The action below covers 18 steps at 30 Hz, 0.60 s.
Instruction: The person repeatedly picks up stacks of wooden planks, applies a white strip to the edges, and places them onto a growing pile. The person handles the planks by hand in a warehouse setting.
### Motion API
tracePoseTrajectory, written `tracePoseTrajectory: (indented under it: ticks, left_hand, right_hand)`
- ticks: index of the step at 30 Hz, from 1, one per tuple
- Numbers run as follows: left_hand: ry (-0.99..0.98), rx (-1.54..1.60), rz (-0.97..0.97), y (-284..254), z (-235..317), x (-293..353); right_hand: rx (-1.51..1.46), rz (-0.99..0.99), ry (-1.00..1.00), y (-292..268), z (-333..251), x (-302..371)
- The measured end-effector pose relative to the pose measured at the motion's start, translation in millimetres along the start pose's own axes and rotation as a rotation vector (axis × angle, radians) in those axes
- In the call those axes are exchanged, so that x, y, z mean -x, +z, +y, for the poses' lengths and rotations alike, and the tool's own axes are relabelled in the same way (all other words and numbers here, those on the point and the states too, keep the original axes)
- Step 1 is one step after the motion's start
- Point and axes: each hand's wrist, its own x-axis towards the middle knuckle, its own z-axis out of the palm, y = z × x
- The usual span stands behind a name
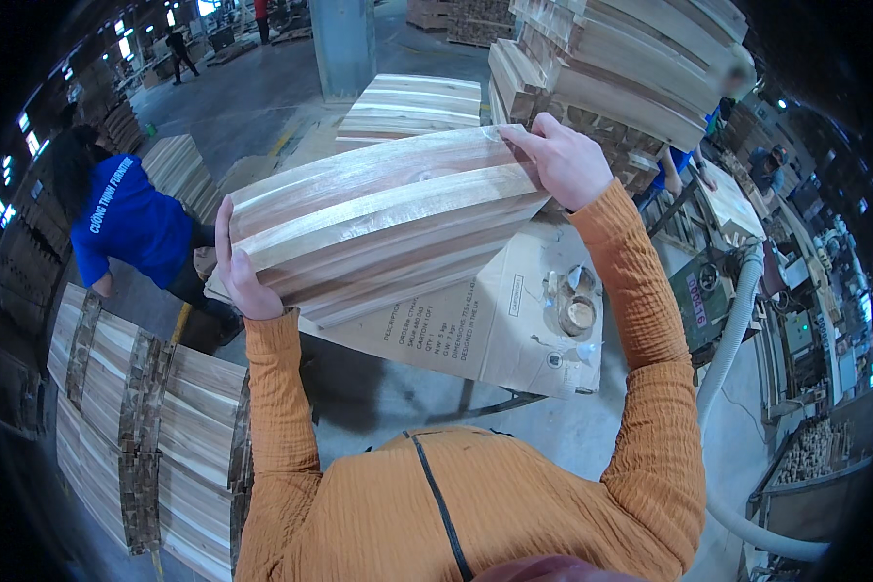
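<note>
A striped wooden panel (388,209), made of light and dark strips, is held up in front of me between both hands. My left hand (245,267) grips its left end, thumb on the near face. My right hand (567,160) holds the upper right corner, with a finger laid along the top. The panel tilts, its right end higher. Beneath it lies a cardboard sheet (500,330) on a work table, partly hidden by the panel. A small round container (578,312) with bits of scrap around it sits on the cardboard at the right.
Several panels (412,102) lie beyond the table. Tall stacks of boards (616,87) rise at the far right, and more panel stacks (189,427) stand at the lower left. A person in blue (136,218) bends at the left. A pale hose (732,349) runs down the right.
</note>
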Motion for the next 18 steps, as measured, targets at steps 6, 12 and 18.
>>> tracePoseTrajectory:
  ticks: [6,12,18]
  left_hand:
    - [-0.023,0.017,-0.001,-2,4,4]
    - [0.010,-0.005,-0.006,-1,6,9]
    - [0.048,-0.018,-0.012,-11,-6,9]
  right_hand:
    - [-0.024,-0.052,0.063,-4,-5,0]
    - [-0.001,-0.019,0.030,-6,-7,11]
    - [-0.022,-0.043,0.085,-2,-13,17]
